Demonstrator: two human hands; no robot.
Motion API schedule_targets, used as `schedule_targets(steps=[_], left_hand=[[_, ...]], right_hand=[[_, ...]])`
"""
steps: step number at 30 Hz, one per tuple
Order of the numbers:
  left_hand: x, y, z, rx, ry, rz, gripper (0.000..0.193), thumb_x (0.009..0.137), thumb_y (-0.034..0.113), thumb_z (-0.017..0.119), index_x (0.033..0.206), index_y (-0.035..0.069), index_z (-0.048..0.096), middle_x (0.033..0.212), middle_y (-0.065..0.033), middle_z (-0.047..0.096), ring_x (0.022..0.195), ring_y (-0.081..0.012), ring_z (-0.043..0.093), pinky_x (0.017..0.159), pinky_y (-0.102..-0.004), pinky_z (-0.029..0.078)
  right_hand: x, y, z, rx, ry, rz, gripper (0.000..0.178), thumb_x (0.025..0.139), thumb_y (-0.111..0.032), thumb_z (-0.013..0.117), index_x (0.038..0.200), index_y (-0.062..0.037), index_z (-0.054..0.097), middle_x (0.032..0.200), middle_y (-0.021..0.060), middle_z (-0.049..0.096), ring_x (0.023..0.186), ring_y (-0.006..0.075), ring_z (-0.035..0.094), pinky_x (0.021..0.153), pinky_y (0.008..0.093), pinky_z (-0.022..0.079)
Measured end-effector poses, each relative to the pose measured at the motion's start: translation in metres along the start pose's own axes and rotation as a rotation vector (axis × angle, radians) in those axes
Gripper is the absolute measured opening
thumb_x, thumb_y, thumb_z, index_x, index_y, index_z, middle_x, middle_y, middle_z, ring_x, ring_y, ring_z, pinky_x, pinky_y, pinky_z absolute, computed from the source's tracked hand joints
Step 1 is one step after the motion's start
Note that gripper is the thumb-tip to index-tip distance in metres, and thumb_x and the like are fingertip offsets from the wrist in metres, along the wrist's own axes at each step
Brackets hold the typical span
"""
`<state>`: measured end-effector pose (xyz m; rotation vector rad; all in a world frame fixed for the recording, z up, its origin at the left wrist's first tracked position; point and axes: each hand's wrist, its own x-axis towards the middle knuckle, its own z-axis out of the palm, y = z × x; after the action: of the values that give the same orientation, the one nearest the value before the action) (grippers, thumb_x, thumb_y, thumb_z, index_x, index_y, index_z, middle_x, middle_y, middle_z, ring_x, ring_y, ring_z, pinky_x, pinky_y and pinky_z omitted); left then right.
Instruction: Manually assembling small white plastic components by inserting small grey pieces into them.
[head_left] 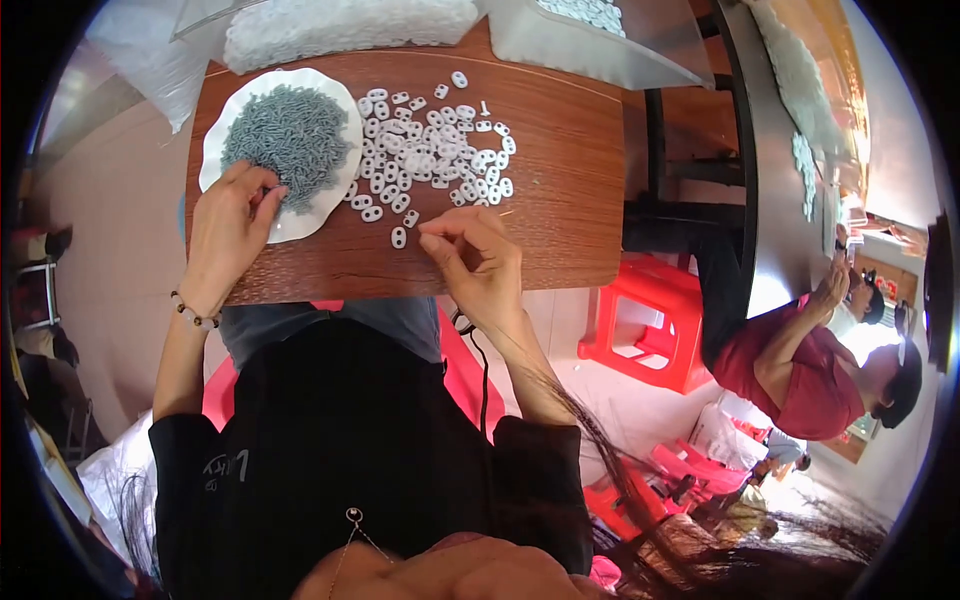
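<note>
A white plate with a wavy rim (332, 205) holds a heap of small grey screw-like pieces (290, 135). At the heap's near edge is my left hand (228, 218), its thumb and fingers bent together; whatever they pinch is too small to make out. Many white oval plastic pieces with two holes (425, 150) lie loose to the right of the plate. My right hand (482, 258) hovers over the near part of the table, thumb and index finger pressed together, and I cannot make out anything between them. One white two-holed piece (399, 238) lies just left of those fingertips.
The brown wooden table (560, 200) ends close to my lap. Bins of white pieces (350, 22) stand along its far edge. A red plastic stool (650, 320) is at the right below the table. Farther right, a person in a dark red shirt (790, 375) sits at another table.
</note>
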<state>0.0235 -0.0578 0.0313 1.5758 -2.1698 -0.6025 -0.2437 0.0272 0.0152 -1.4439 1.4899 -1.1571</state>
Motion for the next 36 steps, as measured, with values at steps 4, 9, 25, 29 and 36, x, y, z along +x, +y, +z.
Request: schedule_targets(steps=[4,9,25,29,36], left_hand=[[0.000,-0.003,0.004,-0.086,0.053,-0.007,0.009,0.082,0.009,0.066,0.081,0.000,0.065,0.069,-0.0101,0.053,0.056,-0.0228,0.052,0.052,-0.0331,0.039],[0.000,-0.006,0.002,-0.220,0.104,-0.057,0.010,0.083,0.008,0.067,0.087,-0.001,0.068,0.066,-0.0047,0.053,0.060,-0.0114,0.047,0.055,-0.0270,0.037],[0.004,0.006,-0.009,-0.610,0.143,-0.383,0.016,0.085,0.020,0.072,0.087,0.004,0.071,0.066,0.0084,0.056,0.058,-0.0003,0.041,0.053,-0.0177,0.031],[-0.006,0.009,0.007,-0.964,0.064,-0.401,0.015,0.085,0.019,0.071,0.089,0.004,0.071,0.068,0.0082,0.057,0.052,0.0014,0.035,0.047,-0.0175,0.024],[-0.015,0.055,0.025,-1.226,-0.053,-0.407,0.011,0.086,0.013,0.069,0.091,0.003,0.071,0.070,0.0068,0.060,0.050,0.0021,0.032,0.044,-0.0176,0.019]], right_hand=[[0.002,-0.002,-0.006,0.006,0.025,-0.051,0.011,0.081,0.002,0.069,0.091,-0.0018,0.070,0.087,0.0035,0.060,0.076,0.0095,0.054,0.065,0.0212,0.043],[0.000,-0.004,-0.015,0.025,0.078,-0.052,0.010,0.081,0.002,0.069,0.091,-0.0013,0.069,0.087,0.0043,0.061,0.078,0.0108,0.055,0.068,0.0222,0.045],[0.005,-0.002,-0.049,0.098,0.242,0.053,0.009,0.082,0.001,0.069,0.090,-0.0002,0.066,0.079,-0.0019,0.060,0.070,0.0036,0.049,0.065,0.0178,0.040],[0.005,-0.013,-0.021,0.064,0.054,-0.005,0.009,0.085,-0.007,0.068,0.092,-0.0018,0.066,0.078,-0.0035,0.060,0.070,0.0021,0.051,0.062,0.0185,0.042],[0.014,-0.029,0.016,0.291,-0.221,0.057,0.014,0.088,-0.012,0.067,0.095,-0.0008,0.065,0.078,-0.0013,0.062,0.071,0.0030,0.054,0.064,0.0196,0.044]])
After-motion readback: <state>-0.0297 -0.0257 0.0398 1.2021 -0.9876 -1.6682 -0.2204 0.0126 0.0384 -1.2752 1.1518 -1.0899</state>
